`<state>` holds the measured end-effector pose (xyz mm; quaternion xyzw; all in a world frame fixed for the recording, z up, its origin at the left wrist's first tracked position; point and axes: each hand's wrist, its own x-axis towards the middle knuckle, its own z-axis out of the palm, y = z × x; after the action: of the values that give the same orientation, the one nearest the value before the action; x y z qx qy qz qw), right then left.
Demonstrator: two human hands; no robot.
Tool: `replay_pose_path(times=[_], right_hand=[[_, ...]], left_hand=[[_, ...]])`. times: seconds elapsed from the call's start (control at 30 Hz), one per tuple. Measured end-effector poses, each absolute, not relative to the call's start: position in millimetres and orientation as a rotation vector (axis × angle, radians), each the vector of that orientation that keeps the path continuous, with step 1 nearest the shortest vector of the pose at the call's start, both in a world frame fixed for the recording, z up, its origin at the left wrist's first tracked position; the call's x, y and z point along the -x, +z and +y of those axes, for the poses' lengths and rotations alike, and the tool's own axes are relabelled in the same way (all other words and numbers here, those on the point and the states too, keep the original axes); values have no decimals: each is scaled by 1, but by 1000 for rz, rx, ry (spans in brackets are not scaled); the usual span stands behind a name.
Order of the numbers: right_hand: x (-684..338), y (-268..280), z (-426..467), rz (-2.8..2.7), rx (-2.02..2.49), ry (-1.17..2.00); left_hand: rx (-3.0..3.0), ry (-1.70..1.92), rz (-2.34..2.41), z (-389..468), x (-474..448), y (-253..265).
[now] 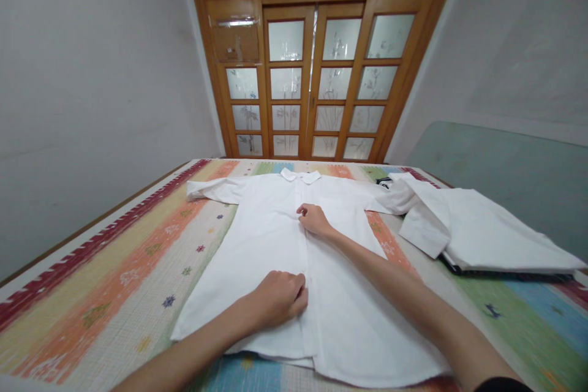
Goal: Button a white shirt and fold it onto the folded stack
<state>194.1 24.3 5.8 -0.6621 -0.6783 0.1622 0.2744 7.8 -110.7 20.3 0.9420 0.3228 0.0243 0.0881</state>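
A white short-sleeved shirt (271, 239) lies spread out face up, its collar at the far end and its hem toward me. My left hand (281, 297) is closed at the lower front placket, fingers curled at the fabric edge. Farther up, my right hand (315, 219) pinches the placket around mid-chest, where small creases run out from the fingertips. Both sleeves stretch out to the sides. The shirt's right-hand sleeve end reaches a stack of folded white clothing (487, 226).
The shirt lies on a striped, patterned cloth (151, 257) covering the table. Dark fabric shows under the folded stack at right. A pale green board or chair back (500, 159) stands beyond it. Wooden glass-paned doors (312, 79) are at the far end, with walls on both sides.
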Motion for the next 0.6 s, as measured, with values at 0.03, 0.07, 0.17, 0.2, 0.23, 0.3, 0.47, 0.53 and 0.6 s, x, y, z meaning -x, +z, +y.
replay_pose_path(times=[0.03,0.07,0.17,0.2,0.23,0.3,0.47,0.53,0.6], right_hand=[[-193,5,23,-1845,1798,401],[-192,3,22,-1862,1814,370],[-186,-2,16,-1910,1837,274],[-185,-4,14,-1945,1836,223],[-184,-7,12,-1989,1831,165],[-183,-10,9,-2078,1810,60],[-195,-14,2,-2158,1612,106],[-204,-13,-4,-2164,1485,218],[-212,-10,-12,-2175,1373,370]], left_hand=[[-2795,83,965,-112,-8,20],[-2788,86,965,-112,-8,19],[-2809,61,960,-116,-9,15],[-2822,48,953,-117,-10,15],[-2829,37,934,-117,-9,14],[-2820,41,888,-116,-7,16],[-2727,298,1002,-101,13,23],[-2724,332,1048,-97,27,20],[-2745,248,1044,-96,40,12]])
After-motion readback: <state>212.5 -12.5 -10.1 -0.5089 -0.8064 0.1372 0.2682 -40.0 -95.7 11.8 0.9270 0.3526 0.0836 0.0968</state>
